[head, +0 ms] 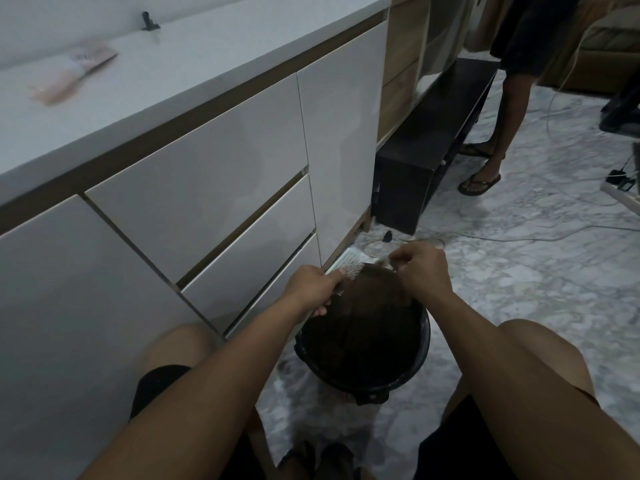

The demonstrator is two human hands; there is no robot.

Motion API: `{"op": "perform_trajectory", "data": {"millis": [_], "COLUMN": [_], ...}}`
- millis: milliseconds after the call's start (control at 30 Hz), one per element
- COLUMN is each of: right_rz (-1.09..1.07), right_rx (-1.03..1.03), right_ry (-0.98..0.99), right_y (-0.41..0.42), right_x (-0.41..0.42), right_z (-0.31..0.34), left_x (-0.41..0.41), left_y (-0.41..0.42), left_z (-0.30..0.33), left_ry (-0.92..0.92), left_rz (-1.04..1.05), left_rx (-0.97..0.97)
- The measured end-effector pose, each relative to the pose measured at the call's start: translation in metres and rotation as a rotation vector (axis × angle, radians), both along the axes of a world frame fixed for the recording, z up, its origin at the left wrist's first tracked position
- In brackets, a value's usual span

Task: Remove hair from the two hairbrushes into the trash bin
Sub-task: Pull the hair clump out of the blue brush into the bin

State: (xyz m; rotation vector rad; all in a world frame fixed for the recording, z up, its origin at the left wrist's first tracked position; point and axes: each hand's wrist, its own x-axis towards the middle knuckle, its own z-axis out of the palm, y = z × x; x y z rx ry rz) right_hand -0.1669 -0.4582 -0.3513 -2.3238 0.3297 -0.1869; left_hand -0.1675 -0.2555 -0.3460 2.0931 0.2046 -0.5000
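Two bare hands meet over the round black plastic trash bin (412,372) on the marbled grey floor (519,289). The left hand (313,289) is clamped around the handle end of a pale hairbrush with fine metal-looking bristles (349,266), thumb laid along its upper side. The brush's long axis runs from that hand up and to the right, its head pointing toward the right hand, bristles facing up toward the camera; it hangs above the far rim of the bin. The right hand (420,268) has its fingertips pinched together at the tip of the brush head on a thin wisp of hair (384,262), too blurred to make out clearly.

Inside the bin lies a dark brown mass, its make-up unclear in the dim light.

Both forearms reach forward from between the person's bent knees, wrists angled inward toward each other.

A second, pinkish hairbrush (74,72) lies blurred on the white countertop (214,60) at the upper left, well apart from the hands. White drawer fronts (207,174) stand just beside the bin.
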Motion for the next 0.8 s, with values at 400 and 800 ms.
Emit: {"op": "perform_trajectory", "data": {"millis": [400, 800], "right_rz": [0.219, 0.340], "right_rx": [0.199, 0.670], "right_ry": [0.256, 0.339], "right_y": [0.005, 0.015], "right_x": [-0.002, -0.007], "right_z": [-0.002, 0.006], "left_x": [0.002, -0.001], "left_y": [-0.006, -0.019], "left_z": [0.007, 0.019], "left_ry": [-0.086, -0.154], "left_rz": [0.016, -0.053], "left_rx": [0.004, 0.027]}}
